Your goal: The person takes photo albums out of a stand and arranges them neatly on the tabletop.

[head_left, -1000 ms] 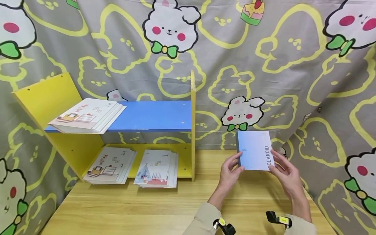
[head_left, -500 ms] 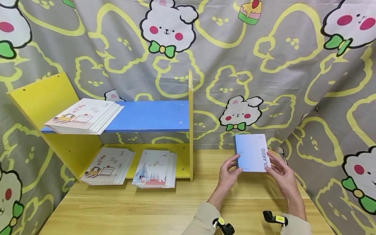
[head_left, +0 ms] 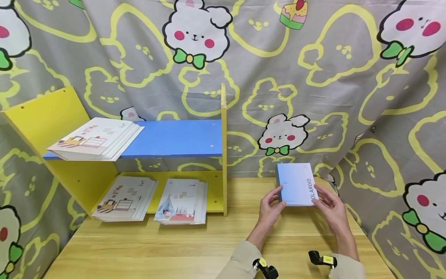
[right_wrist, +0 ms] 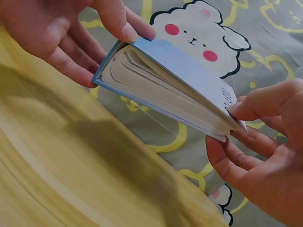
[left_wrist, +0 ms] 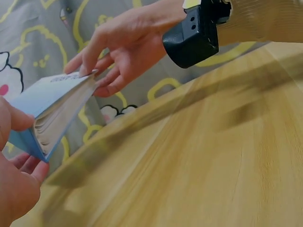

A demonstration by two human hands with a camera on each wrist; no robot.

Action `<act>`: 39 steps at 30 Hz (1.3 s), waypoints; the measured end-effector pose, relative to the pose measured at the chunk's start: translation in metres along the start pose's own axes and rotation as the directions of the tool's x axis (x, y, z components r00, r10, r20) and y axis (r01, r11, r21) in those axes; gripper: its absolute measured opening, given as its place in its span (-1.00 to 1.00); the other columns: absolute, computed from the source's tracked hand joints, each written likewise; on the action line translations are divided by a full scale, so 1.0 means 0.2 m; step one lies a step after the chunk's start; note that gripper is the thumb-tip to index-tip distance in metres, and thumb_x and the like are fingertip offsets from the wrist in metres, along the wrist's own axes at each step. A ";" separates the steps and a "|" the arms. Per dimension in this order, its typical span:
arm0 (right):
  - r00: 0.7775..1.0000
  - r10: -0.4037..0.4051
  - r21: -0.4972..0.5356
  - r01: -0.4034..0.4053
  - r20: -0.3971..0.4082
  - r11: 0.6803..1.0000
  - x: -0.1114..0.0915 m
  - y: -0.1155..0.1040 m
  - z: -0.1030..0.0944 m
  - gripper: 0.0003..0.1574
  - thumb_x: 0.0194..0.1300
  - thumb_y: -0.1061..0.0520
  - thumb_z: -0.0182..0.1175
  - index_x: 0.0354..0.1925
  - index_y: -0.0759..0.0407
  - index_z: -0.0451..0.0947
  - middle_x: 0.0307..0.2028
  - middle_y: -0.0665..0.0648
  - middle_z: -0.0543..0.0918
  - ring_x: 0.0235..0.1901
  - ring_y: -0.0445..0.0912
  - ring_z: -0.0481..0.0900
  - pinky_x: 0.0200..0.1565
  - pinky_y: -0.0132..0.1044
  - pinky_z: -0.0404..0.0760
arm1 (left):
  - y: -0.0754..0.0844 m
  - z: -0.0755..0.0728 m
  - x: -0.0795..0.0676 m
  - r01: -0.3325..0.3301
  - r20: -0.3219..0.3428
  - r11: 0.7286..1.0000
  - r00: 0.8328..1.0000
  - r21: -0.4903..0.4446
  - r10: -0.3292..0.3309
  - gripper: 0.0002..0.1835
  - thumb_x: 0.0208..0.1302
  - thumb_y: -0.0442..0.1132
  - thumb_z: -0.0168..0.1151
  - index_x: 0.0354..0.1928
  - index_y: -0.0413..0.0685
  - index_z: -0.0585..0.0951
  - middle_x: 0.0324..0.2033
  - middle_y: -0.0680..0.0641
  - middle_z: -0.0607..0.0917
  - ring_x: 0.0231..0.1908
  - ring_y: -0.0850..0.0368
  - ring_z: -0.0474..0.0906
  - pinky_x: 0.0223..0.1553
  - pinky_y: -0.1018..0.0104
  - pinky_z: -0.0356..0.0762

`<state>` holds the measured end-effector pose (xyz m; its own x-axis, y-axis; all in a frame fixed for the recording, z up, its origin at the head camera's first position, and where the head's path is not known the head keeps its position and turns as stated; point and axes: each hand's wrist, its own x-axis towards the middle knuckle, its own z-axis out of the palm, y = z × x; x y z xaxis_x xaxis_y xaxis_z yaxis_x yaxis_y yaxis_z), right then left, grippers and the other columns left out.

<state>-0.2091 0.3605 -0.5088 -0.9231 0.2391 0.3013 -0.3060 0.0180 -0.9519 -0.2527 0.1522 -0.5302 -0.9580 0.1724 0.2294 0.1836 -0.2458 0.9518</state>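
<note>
A small hardcover photo album [head_left: 296, 185], blue fading to white and marked POLAROID, is held between both hands above the table. My left hand [head_left: 270, 211] pinches its spine side, thumb on the cover and fingers underneath. On the opposite edge, my right hand [head_left: 331, 207] grips the covers between thumb and fingers. In the right wrist view the page block of the album [right_wrist: 156, 90] shows between the covers, with the pages bowed near the spine. The left wrist view shows the album [left_wrist: 52, 101] tilted, its shadow falling on the wood.
Left of the hands stands a yellow shelf unit with a blue upper board [head_left: 174, 135]. A stack of white picture books [head_left: 95, 138] lies on that board; two more stacks [head_left: 125, 198] lie below, jutting over the front edge. A patterned curtain [head_left: 244, 50] hangs behind the wooden table [head_left: 156, 252].
Both hands have lowered the album slightly and drifted a little left in the head view. The whole scene has also shifted slightly left. The grip looks the same.
</note>
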 end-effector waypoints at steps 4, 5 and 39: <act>0.999 0.035 -0.021 -0.036 -0.021 0.999 0.00 0.02 0.00 -0.30 0.37 0.43 0.26 0.42 0.47 0.32 0.00 -0.26 0.69 -0.05 -0.36 0.65 -0.10 -0.53 0.66 | -0.03 0.01 0.00 0.034 -0.037 0.999 0.999 0.019 -0.034 -0.47 0.23 -0.57 0.31 0.22 -0.02 0.68 0.20 -0.07 0.61 0.12 -0.20 0.55 0.14 0.22 0.64; 0.999 0.041 -0.034 -0.042 -0.026 0.999 0.00 0.02 0.00 -0.31 0.38 0.40 0.26 0.42 0.47 0.32 0.00 -0.27 0.68 -0.05 -0.37 0.64 -0.11 -0.54 0.66 | -0.03 0.01 0.00 0.043 -0.043 0.999 0.998 0.025 -0.042 -0.47 0.22 -0.56 0.32 0.22 0.00 0.69 0.19 -0.04 0.61 0.12 -0.19 0.56 0.14 0.19 0.63; 0.966 0.256 0.091 -0.253 -0.020 0.963 -0.02 0.09 -0.07 -0.26 0.42 0.32 0.27 0.48 0.31 0.26 -0.05 -0.25 0.72 -0.09 -0.29 0.70 -0.07 -0.40 0.71 | -0.11 0.04 -0.01 0.154 -0.057 0.985 0.987 0.075 -0.150 -0.52 0.20 -0.50 0.35 0.17 -0.04 0.71 0.11 -0.06 0.67 0.11 -0.05 0.59 0.10 0.31 0.63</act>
<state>-0.2068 0.3740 -0.5272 -0.9659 0.2546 0.0461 -0.0820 -0.1321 -0.9878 -0.2534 0.1657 -0.5506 -0.9856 0.1529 0.0720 0.0498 -0.1442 0.9883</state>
